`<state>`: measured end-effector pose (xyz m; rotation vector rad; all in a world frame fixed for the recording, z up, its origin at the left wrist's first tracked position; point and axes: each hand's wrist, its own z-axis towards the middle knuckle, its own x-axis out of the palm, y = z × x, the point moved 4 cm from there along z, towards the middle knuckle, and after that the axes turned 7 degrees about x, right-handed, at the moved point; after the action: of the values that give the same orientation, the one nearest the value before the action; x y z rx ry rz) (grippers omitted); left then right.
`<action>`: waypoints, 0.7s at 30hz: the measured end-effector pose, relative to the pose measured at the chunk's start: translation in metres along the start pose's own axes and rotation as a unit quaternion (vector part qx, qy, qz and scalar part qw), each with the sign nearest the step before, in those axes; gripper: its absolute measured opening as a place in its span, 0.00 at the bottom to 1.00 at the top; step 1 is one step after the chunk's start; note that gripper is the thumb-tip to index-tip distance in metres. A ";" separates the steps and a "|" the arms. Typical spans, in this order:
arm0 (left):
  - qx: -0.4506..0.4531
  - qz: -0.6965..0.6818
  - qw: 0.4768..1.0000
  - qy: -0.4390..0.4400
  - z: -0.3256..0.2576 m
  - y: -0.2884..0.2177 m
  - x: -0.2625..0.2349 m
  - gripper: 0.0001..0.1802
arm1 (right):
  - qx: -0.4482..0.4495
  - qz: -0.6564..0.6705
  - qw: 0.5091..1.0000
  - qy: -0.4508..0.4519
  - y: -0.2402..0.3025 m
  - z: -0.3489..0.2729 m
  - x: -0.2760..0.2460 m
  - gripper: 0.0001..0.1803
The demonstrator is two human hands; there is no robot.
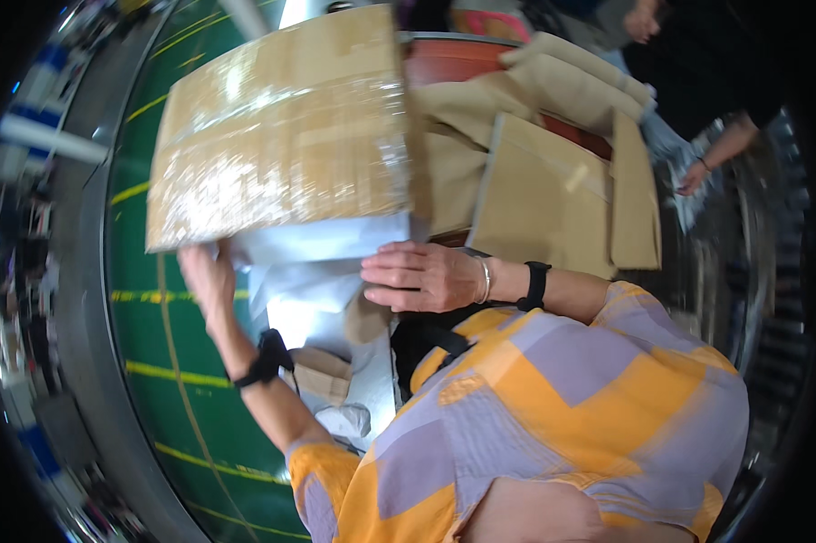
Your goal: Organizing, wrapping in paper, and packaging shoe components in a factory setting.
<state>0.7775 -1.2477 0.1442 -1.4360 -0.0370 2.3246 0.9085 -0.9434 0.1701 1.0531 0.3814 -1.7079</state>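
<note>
A large cardboard box (281,127) wrapped in clear tape fills the upper left, lifted and tilted. My left hand (207,276) grips its lower left corner from beneath. My right hand (421,276) lies flat, fingers together, on white plastic wrapping (322,262) that hangs under the box. I wear a black band on each wrist and a bracelet on the right. My orange and lilac sleeve (553,389) covers the lower right.
Flattened cardboard pieces (553,181) are stacked in a round brown bin (448,56) behind the box. Another person's hand (695,176) reaches in at the upper right. A green floor with yellow lines (154,362) lies to the left. Small cartons (322,373) lie below.
</note>
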 end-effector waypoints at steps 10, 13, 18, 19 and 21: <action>0.238 -0.353 0.905 0.015 -0.039 -0.307 -0.006 0.11 | 0.665 -0.126 0.720 -0.151 -0.083 -0.285 -0.102 0.23; 0.125 -0.400 0.885 0.202 -0.060 -0.335 0.109 0.27 | 0.610 -0.183 0.768 -0.074 -0.095 -0.297 -0.115 0.26; -0.025 -0.404 0.863 0.301 -0.062 -0.346 0.198 0.35 | 0.606 -0.213 0.765 -0.053 -0.153 -0.319 -0.130 0.32; -0.096 -0.412 0.829 0.366 -0.066 -0.347 0.207 0.36 | 0.589 -0.229 0.774 -0.042 -0.162 -0.319 -0.134 0.33; -0.113 -0.408 0.824 0.377 -0.066 -0.348 0.212 0.35 | 0.570 -0.240 0.785 -0.029 -0.181 -0.315 -0.136 0.34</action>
<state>0.8651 -0.8664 0.0125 -1.8644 -0.5895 1.0069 0.9029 -0.5716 0.0591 1.8424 -0.6022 -2.4906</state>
